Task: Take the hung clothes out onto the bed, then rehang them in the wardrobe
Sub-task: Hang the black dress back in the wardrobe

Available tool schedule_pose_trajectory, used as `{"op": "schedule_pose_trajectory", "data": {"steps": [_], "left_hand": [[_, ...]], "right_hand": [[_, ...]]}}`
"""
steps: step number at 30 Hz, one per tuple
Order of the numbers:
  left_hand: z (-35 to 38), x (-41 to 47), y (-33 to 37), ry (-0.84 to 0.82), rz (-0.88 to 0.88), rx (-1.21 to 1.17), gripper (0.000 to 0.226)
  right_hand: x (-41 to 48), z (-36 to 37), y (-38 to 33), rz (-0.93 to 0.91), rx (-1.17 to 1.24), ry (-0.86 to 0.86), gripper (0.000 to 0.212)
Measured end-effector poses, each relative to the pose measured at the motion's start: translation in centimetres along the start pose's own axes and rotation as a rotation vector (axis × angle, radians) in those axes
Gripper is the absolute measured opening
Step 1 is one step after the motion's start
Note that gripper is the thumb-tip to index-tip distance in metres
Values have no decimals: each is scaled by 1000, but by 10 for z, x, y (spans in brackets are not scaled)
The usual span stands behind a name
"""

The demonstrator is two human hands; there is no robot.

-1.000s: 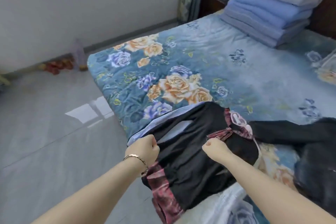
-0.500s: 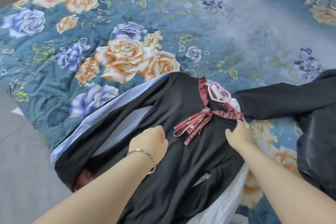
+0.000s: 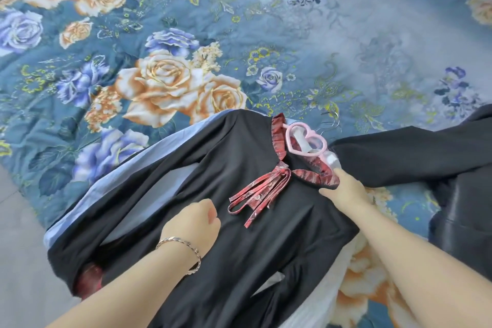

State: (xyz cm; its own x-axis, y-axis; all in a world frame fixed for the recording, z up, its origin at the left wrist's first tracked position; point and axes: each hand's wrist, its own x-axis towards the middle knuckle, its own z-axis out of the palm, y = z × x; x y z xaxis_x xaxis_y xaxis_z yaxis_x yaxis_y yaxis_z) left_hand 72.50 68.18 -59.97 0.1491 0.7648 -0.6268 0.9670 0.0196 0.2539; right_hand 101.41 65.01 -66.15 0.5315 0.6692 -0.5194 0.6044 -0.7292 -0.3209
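A black dress (image 3: pixel 239 261) with a red plaid collar and a red ribbon bow (image 3: pixel 259 192) lies flat on the floral bed cover (image 3: pixel 165 42). It hangs on a pink heart-shaped hanger (image 3: pixel 306 140) at the neck. My left hand (image 3: pixel 191 224) is a closed fist on the dress's chest, bunching the fabric. My right hand (image 3: pixel 343 189) pinches the dress at the right end of the collar, by the shoulder. A light blue garment (image 3: pixel 117 178) and a white one (image 3: pixel 338 274) show from underneath the dress.
Another black garment (image 3: pixel 399 157) stretches to the right edge, with a dark shiny piece (image 3: pixel 468 221) below it. Grey floor (image 3: pixel 18 261) lies at the lower left, beyond the bed's edge. A wire hook (image 3: pixel 331 125) shows just past the pink hanger.
The view has closed in on the bed. Both hands have moved up the dress: the left from the hem to the chest, the right to the collar's edge.
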Motion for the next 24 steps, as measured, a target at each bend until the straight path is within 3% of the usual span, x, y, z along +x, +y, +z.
{"op": "schedule_pose_trajectory", "data": {"steps": [4, 8, 12, 16, 24], "left_hand": [[-16, -32, -5, 21, -14, -25, 11], [-38, -67, -15, 74, -26, -70, 14], [-69, -102, -35, 147, -62, -148, 14], [-105, -155, -74, 210, -84, -217, 21], [-163, -326, -205, 408, -232, -384, 12]], "right_hand": [[-35, -24, -12, -203, -19, 173, 26], [-77, -37, -38, -379, -60, 223, 31], [-140, -47, -77, -546, 101, -24, 11], [-218, -61, -135, -711, -49, -315, 31], [-431, -64, -285, -1030, -147, -381, 31]]}}
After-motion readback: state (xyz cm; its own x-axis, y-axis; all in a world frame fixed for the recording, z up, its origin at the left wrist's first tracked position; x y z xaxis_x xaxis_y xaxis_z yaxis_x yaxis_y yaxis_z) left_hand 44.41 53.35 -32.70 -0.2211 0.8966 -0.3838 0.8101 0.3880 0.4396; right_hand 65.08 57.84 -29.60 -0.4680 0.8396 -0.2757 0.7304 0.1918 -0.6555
